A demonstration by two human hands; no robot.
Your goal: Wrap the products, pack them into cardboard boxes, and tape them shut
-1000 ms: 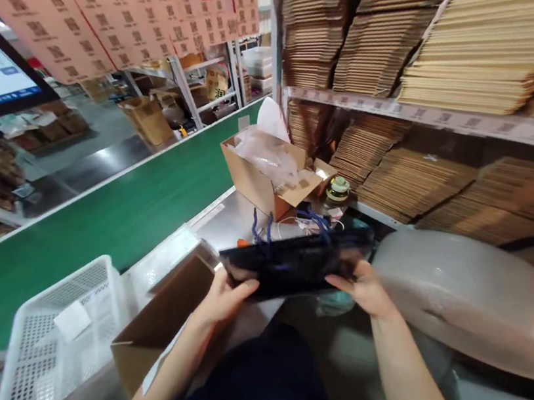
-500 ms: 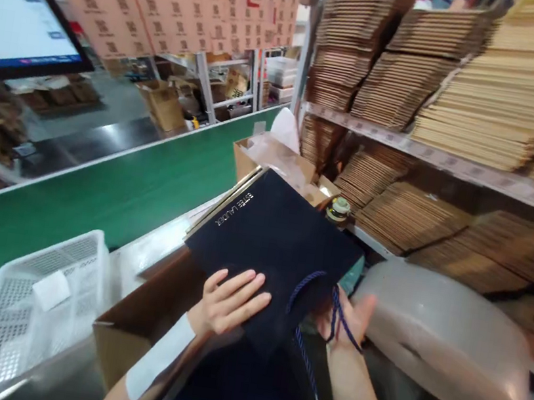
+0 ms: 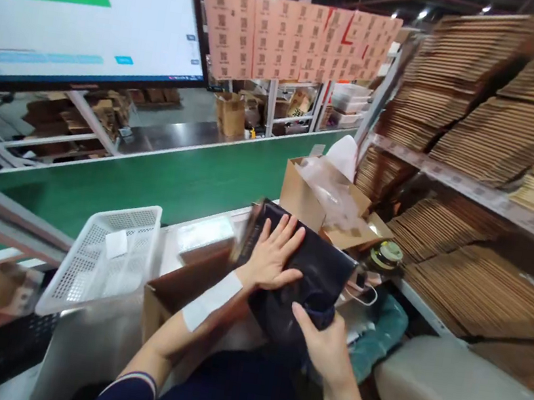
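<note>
A dark navy paper gift bag (image 3: 326, 255) lies tilted in front of my body, blurred at its left edge. Spread flat across its upper face is my left hand (image 3: 276, 257), fingers apart. My right hand (image 3: 326, 344) grips the bag's lower right side, thumb on top and the other fingers hidden. The bag's cord handle (image 3: 320, 300) is bunched by that thumb. Below and left of the bag stands an open cardboard box (image 3: 185, 288), partly covered by my left arm. A white label (image 3: 212, 301) is stuck to my left forearm.
A white perforated basket (image 3: 104, 257) holding a paper slip is at left. A green conveyor (image 3: 192, 169) runs behind. A carton with plastic wrap (image 3: 305, 195) and a tape roll (image 3: 387, 254) lie beyond the bag. Cardboard stacks (image 3: 465, 274) fill the right shelves; a monitor (image 3: 97, 24) hangs upper left.
My view has swung left. My left hand has slid farther up the bag's face, fingers more spread. My right hand has brought its thumb over the bag, and the loose cords are gathered in.
</note>
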